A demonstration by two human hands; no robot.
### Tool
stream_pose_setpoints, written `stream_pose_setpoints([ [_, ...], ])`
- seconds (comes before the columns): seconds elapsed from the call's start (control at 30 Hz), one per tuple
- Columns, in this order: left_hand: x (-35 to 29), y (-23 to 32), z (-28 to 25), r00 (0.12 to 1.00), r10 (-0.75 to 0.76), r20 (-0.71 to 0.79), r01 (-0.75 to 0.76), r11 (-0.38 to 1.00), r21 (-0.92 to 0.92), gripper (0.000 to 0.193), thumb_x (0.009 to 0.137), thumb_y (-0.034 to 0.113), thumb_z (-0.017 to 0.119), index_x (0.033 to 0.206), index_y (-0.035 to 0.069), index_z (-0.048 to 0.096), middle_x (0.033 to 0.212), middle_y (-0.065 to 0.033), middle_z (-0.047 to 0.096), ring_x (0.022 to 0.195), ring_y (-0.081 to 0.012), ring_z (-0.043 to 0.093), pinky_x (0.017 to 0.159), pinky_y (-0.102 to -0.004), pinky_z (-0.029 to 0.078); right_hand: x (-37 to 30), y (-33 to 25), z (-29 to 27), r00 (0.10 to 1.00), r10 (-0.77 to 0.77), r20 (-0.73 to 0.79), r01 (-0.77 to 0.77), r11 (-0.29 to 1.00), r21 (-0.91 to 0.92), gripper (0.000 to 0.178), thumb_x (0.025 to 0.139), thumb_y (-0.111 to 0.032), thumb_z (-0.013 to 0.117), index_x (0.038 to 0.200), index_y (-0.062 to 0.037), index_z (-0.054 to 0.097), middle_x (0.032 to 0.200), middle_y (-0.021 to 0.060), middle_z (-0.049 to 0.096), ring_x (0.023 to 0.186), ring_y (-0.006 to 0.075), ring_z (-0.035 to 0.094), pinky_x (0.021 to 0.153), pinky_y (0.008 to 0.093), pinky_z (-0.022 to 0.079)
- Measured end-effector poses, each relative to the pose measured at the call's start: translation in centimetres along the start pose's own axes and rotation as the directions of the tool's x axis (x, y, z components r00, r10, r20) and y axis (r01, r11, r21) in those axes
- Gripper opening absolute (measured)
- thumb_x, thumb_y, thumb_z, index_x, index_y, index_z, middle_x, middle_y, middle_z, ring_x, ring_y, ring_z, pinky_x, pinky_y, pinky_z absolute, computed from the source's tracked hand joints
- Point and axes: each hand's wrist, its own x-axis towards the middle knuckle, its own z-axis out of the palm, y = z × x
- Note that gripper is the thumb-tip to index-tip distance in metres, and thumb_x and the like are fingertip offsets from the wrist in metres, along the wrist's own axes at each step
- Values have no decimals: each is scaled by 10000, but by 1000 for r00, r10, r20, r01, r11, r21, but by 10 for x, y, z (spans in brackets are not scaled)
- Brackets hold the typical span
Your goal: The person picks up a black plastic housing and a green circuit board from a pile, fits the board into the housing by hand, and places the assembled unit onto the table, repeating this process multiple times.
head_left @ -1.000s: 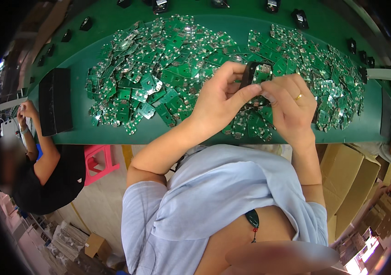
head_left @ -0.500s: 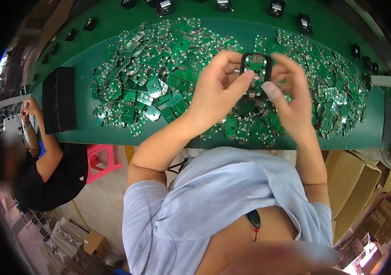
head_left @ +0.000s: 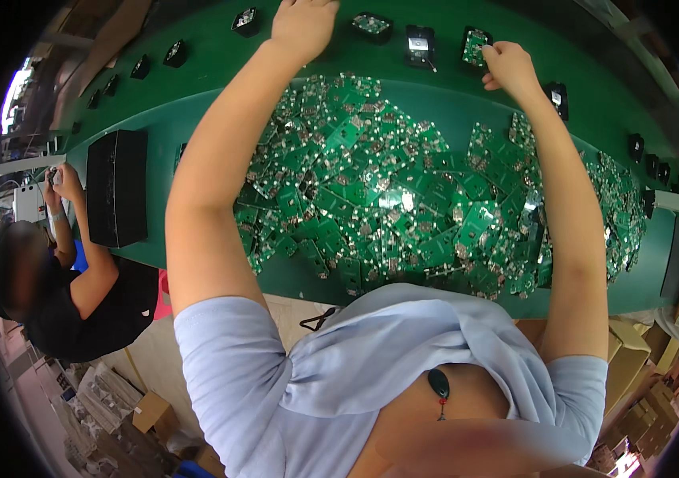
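Note:
My right hand (head_left: 509, 65) is at the far belt, fingers curled, fingertips at the right edge of a black housing (head_left: 467, 61) with a green circuit board (head_left: 476, 45) in it. Far out at the top edge of the picture, my left hand (head_left: 304, 30) reaches over the belt. Its fingertips are cut off, and whatever they touch is hidden. Between my arms a broad heap of loose green circuit boards (head_left: 347, 191) covers the worktop.
More black housings stand along the green belt (head_left: 212, 60), among them one with a pale part (head_left: 420, 46) and one with a board (head_left: 372, 26). A black box (head_left: 119, 187) stands left on the worktop. A person in black (head_left: 76, 307) works beyond it. Cardboard boxes (head_left: 634, 342) lie right.
Both hands have moved away from me to the belt. The housing with a board, held between both hands before, is no longer over the heap; one now sits at my right fingertips.

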Motion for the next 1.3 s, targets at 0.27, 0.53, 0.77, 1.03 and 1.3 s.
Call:
stream_pose_setpoints([
  [0.27, 9, -14, -46, 918, 47, 394, -64, 998, 30, 109, 714, 163, 583, 796, 91, 582, 781, -60, 602, 896, -229, 526, 767, -358, 403, 3, -4, 1, 903, -417, -99, 304, 787, -537, 338, 859, -330, 542, 958, -10, 584, 656, 105, 602, 618, 211, 619, 557, 329, 481],
  [0.53, -11, 51, -130, 821, -340, 460, 569, 561, -601, 108, 771, 86, 542, 823, 4, 495, 723, -210, 583, 693, -362, 580, 627, -430, 458, -124, -51, 31, 937, -349, 20, 326, 894, 308, 518, 755, -340, 681, 1142, -52, 492, 857, 116, 574, 695, 195, 597, 591, 320, 484],
  [0.77, -77, 98, -162, 872, -354, 337, 474, 442, -762, 108, 779, 42, 529, 852, 2, 460, 766, -152, 628, 621, -249, 602, 568, -334, 472, -175, -58, 46, 738, -671, -67, 662, 740, -121, 274, 820, -139, 580, 1052, -23, 493, 800, 132, 603, 688, 263, 614, 551, 338, 486],
  [1.03, -152, 85, -181, 523, -621, 584, 548, -279, -788, 219, 879, 30, 415, 1082, -18, 484, 897, -75, 548, 757, -125, 573, 607, -281, 549, -142, -84, 70, 642, -765, 43, 765, 643, 28, 215, 815, -167, 574, 1017, -95, 567, 894, 68, 619, 741, 231, 598, 613, 334, 474],
  [1.3, -155, 82, -185, 507, -456, 731, 466, -569, -678, 326, 856, 110, 567, 1154, -10, 515, 953, -76, 528, 808, -157, 584, 651, -282, 550, -59, -105, 133, 560, -757, 337, 825, 474, -307, 406, 724, 23, 486, 1095, -112, 583, 1039, 56, 578, 1007, 231, 508, 829, 361, 420],
])
